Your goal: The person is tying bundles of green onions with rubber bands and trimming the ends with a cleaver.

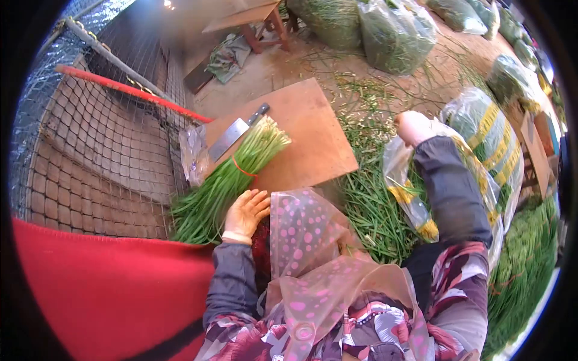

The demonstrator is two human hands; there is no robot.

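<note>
My left hand [245,215] is palm up with its fingers stretched out, in front of the wooden board [319,138]. Beside it lies a bundle of long green stalks like chives [232,174], tied with an orange band, its pale ends on the board. A cleaver [229,139] with a dark handle lies flat behind the bundle. My right hand [415,128] is raised at the right, its fingers closed on the edge of a clear plastic bag [394,159] with yellow printed bands. Some green stalks show within the bag.
Loose green stalks [376,204] cover the floor between board and bag. Filled bags [397,45] stand at the back, and another large bag [481,129] at the right. Netting [108,138] with a red pole [132,91] borders the left; red cloth [114,295] lies nearer.
</note>
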